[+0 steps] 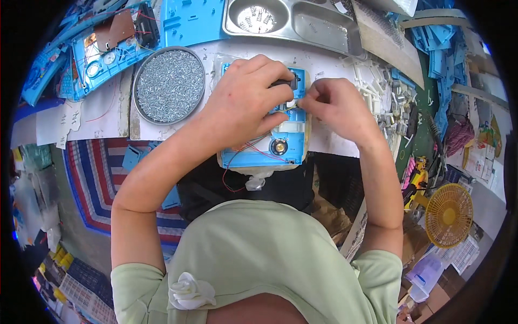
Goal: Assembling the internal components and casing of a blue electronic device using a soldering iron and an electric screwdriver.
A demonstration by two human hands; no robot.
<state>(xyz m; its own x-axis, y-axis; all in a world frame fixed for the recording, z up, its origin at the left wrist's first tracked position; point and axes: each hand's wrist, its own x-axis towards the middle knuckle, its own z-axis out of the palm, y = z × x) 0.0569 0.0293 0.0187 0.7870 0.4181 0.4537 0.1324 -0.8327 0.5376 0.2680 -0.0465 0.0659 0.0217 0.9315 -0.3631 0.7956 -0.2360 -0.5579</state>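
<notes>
An open blue plastic housing (259, 157) lies at the table's near edge on a pale pad. Inside it show a round black part with a brass-coloured middle (279, 146), a white strip (290, 127) and thin red wires (253, 144). My left hand (249, 97) lies across the housing, its fingers curled by a black part (294, 82) and a small white piece (291, 103). What its fingertips hold is hidden. At the housing's right edge, my right hand (339, 107) pinches thumb and finger together, close to a thin wire; anything between them is too small to make out.
A round tray of small metal screws (170, 85) stands left. Behind is a steel compartment tray (307, 40). More blue housings (102, 59) with wires are piled far left. White plastic pieces (377, 97) lie heaped right. A yellow fan (449, 215) stands lower right.
</notes>
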